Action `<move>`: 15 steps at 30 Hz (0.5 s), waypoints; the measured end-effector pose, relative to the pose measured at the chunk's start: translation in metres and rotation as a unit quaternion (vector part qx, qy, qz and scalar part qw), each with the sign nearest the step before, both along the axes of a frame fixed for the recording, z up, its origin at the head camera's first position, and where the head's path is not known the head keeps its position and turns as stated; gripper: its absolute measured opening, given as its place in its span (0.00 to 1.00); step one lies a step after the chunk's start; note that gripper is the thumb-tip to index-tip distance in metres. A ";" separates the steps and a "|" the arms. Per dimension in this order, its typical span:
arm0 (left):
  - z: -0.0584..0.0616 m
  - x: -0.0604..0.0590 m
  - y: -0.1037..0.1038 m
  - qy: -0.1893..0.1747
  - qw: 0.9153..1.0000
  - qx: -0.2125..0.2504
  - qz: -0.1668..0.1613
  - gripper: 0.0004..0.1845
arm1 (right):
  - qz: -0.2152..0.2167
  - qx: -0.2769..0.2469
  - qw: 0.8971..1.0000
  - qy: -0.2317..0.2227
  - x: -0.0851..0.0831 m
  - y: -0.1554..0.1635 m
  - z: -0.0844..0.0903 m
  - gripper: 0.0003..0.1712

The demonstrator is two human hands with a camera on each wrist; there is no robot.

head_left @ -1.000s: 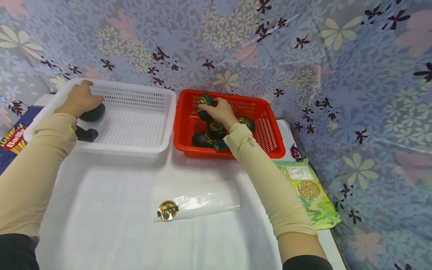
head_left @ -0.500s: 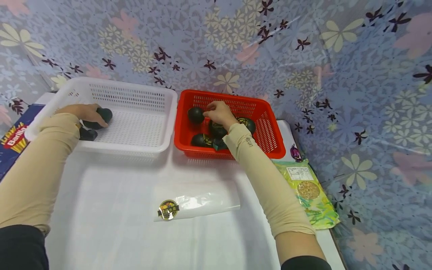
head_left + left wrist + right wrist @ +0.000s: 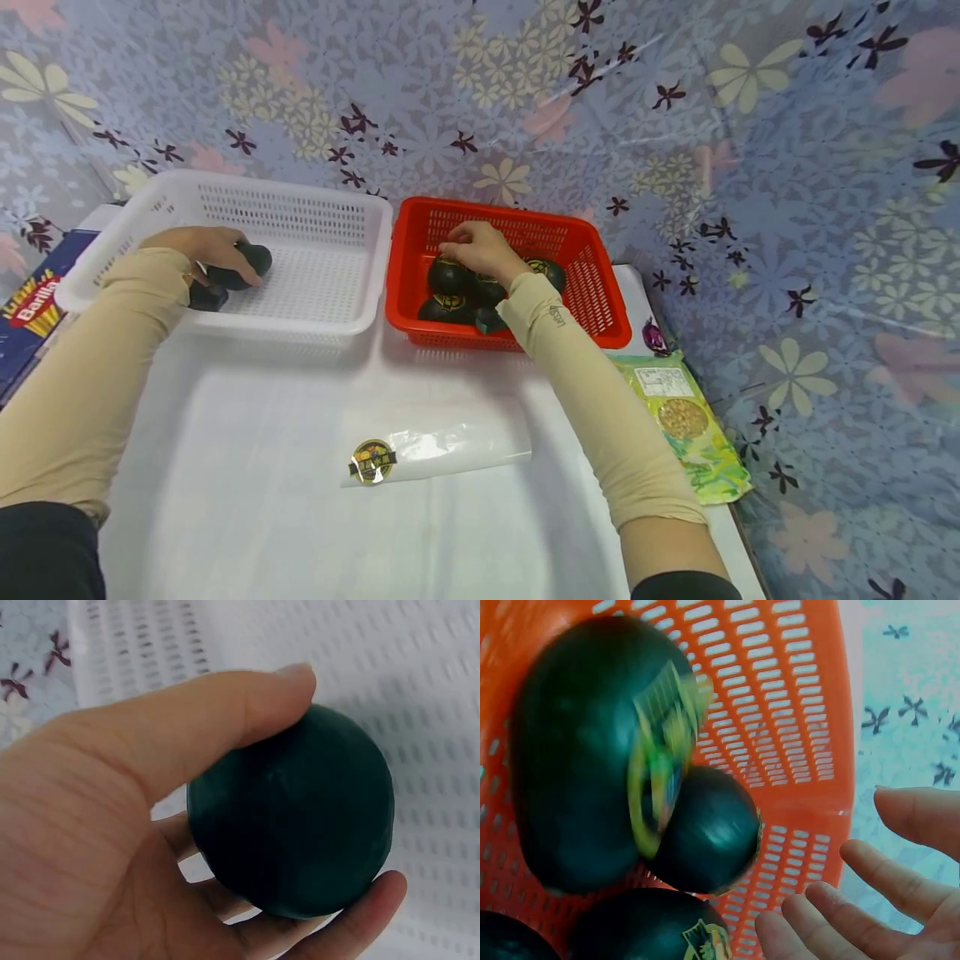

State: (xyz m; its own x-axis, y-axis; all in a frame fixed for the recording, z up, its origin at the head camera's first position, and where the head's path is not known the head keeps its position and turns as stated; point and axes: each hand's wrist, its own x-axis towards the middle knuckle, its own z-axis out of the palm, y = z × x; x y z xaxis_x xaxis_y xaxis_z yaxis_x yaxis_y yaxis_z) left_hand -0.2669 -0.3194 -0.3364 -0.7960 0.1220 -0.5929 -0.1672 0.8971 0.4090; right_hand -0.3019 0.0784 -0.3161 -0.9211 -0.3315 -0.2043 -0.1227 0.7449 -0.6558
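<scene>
In the head view my left hand [image 3: 204,247] is inside the white basket [image 3: 322,330], gripping a dark green avocado [image 3: 255,260]. The left wrist view shows the thumb over the top of that avocado [image 3: 300,817] and the fingers curled beneath it. Over the red basket [image 3: 600,283], my right hand [image 3: 483,250] hovers with its fingers apart, holding nothing. Just below its fingertips lies an avocado [image 3: 447,277] in the red basket, blurred in the right wrist view. Other avocados [image 3: 447,308] with yellow-and-black stickers lie around it, partly hidden by the hand and sleeve.
A clear plastic bag [image 3: 450,442] with a round logo lies flat on the white table [image 3: 300,533]. At the right edge are a yellow-green food packet [image 3: 682,425] and a purple wrapped candy [image 3: 654,337]. A blue Barilla box [image 3: 33,312] sits at far left.
My right hand has let go of an avocado, which rolled down among the others in the red basket. My left hand has taken the other avocado and moved it rightward within the white basket.
</scene>
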 end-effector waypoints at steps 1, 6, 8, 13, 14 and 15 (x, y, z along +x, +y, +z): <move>0.001 0.000 0.003 0.002 1.000 0.005 -0.002 0.53 | 0.006 0.002 1.000 0.003 0.002 -0.001 0.001 0.28; 0.008 -0.001 0.021 0.081 0.996 0.013 -0.022 0.51 | 0.044 0.012 0.999 0.024 0.012 -0.004 0.004 0.26; 0.012 0.000 0.032 0.126 0.991 0.008 -0.033 0.50 | 0.059 0.012 0.998 0.033 0.017 -0.003 0.005 0.25; 0.029 0.010 0.063 0.186 0.981 0.021 -0.057 0.48 | 0.098 0.010 0.993 0.059 0.036 -0.002 0.013 0.25; 0.032 0.014 0.069 0.194 0.979 0.025 -0.060 0.48 | 0.105 0.011 0.992 0.065 0.040 -0.001 0.014 0.25; 0.036 0.018 0.075 0.204 0.976 0.033 -0.062 0.48 | 0.114 0.012 0.991 0.072 0.046 0.000 0.016 0.24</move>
